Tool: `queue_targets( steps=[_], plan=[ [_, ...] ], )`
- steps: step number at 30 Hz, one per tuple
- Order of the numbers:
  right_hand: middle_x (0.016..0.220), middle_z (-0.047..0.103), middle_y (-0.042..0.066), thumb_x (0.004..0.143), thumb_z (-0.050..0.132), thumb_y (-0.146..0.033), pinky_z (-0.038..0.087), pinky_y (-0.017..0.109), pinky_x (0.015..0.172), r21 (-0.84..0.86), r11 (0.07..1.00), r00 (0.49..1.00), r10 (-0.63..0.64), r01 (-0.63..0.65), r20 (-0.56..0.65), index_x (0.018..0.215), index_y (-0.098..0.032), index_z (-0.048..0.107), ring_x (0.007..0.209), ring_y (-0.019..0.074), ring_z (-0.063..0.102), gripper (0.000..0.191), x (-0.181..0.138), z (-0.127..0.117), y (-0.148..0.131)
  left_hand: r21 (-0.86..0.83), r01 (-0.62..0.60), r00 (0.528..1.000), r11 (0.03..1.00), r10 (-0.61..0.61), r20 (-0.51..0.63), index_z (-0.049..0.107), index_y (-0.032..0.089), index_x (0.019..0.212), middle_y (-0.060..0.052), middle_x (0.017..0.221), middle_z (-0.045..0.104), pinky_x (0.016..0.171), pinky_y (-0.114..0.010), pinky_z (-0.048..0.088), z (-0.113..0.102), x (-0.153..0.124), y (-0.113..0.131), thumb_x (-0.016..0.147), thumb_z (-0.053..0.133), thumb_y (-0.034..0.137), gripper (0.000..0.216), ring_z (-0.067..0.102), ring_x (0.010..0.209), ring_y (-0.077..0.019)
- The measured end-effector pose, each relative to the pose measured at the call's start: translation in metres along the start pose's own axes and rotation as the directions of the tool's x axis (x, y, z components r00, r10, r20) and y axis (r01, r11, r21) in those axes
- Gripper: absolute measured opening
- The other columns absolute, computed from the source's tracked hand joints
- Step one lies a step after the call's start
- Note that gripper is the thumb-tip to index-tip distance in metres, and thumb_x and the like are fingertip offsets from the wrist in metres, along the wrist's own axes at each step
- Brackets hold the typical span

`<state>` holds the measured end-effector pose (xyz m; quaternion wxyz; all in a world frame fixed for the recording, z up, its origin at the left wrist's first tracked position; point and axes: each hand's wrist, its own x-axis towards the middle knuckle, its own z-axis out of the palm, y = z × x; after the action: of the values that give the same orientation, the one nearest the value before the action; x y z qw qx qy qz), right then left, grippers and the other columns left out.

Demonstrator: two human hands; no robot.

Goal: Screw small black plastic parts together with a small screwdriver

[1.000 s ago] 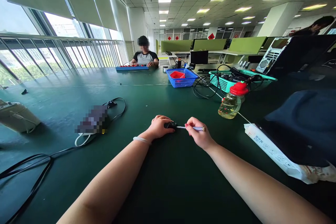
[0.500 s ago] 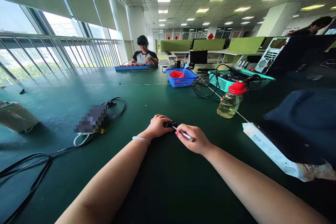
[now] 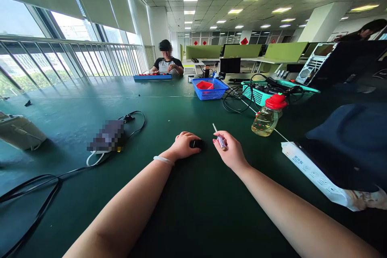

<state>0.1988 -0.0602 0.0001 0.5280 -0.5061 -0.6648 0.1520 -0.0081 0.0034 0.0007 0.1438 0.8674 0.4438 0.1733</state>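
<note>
My left hand [image 3: 184, 145] rests on the green table [image 3: 181, 209], fingers curled round a small black object [image 3: 198, 144] that lies on the surface. My right hand [image 3: 229, 151] is just to the right of it, pinching a thin screwdriver [image 3: 219, 136] whose metal tip points up and away from the black object. The two hands are a short gap apart. A white band circles my left wrist.
A red-capped bottle [image 3: 267, 117] stands right of my hands. A blue basket [image 3: 209, 89] and a teal basket [image 3: 260, 92] with cables sit further back. A charger with black cable [image 3: 127, 119] lies left. A dark bag [image 3: 353, 141] sits right. A person [image 3: 166, 62] sits at the far end.
My right hand has drawn the screwdriver off the black object and swung its tip upward. My left hand has stayed on the black object.
</note>
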Motion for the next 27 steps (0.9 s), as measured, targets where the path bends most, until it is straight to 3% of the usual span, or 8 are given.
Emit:
queue_targets(
  steps=[3, 9, 14, 20, 27],
  plan=[
    [0.079, 0.066, 0.005, 0.086, 0.061, -0.049, 0.046, 0.030, 0.059, 0.144, 0.987, 0.996, 0.082, -0.077, -0.028, 0.102, -0.022, 0.066, 0.057, 0.0159, 0.054, 0.031, 0.002, 0.001, 0.005, 0.004, 0.002, 1.000, 1.000, -0.002, 0.004, 0.069, 0.030, 0.119, -0.004, 0.127, 0.068, 0.111, -0.048, 0.036, 0.000, 0.001, -0.001, 0.075, 0.075, 0.039, 0.046, 0.052, 0.127, -0.0299],
    [0.063, 0.056, 0.000, 0.081, 0.061, -0.067, 0.039, 0.028, 0.047, 0.344, 0.911, 0.973, 0.229, -0.227, 0.035, 0.088, -0.021, 0.066, 0.049, 0.0136, 0.048, 0.047, 0.004, 0.006, 0.012, -0.002, -0.007, 1.000, 1.000, 0.007, 0.012, 0.071, 0.028, 0.116, -0.005, 0.127, 0.068, 0.111, -0.049, 0.036, -0.001, 0.001, -0.002, 0.073, 0.077, 0.040, 0.044, 0.053, 0.126, -0.0304],
    [0.058, 0.054, -0.002, 0.077, 0.060, -0.072, 0.037, 0.027, 0.044, 0.322, 0.894, 0.950, 0.294, -0.313, 0.107, 0.086, -0.021, 0.065, 0.044, 0.0128, 0.046, 0.052, 0.007, 0.008, 0.017, -0.010, -0.047, 0.999, 0.999, 0.047, 0.017, 0.071, 0.027, 0.116, -0.006, 0.128, 0.067, 0.111, -0.048, 0.037, -0.001, 0.002, -0.004, 0.074, 0.079, 0.041, 0.045, 0.052, 0.127, -0.0299],
    [0.057, 0.057, 0.000, 0.087, 0.056, -0.062, 0.040, 0.028, 0.047, 0.135, 0.975, 0.982, 0.166, -0.177, 0.089, 0.086, -0.022, 0.066, 0.049, 0.0165, 0.054, 0.041, 0.003, 0.005, 0.009, 0.028, -0.113, 0.993, 0.993, 0.112, 0.041, 0.069, 0.026, 0.119, -0.006, 0.123, 0.070, 0.109, -0.045, 0.039, -0.002, 0.002, -0.005, 0.078, 0.076, 0.042, 0.044, 0.056, 0.123, -0.0280],
    [0.063, 0.057, 0.003, 0.090, 0.054, -0.056, 0.040, 0.029, 0.049, 0.180, 0.980, 0.994, 0.097, -0.088, -0.045, 0.085, -0.023, 0.063, 0.053, 0.0174, 0.052, 0.035, 0.000, 0.000, 0.002, 0.064, -0.111, 0.994, 0.992, 0.110, 0.030, 0.069, 0.025, 0.118, -0.008, 0.119, 0.070, 0.107, -0.043, 0.041, -0.004, 0.000, -0.002, 0.079, 0.075, 0.044, 0.044, 0.058, 0.117, -0.0278]
  ],
)
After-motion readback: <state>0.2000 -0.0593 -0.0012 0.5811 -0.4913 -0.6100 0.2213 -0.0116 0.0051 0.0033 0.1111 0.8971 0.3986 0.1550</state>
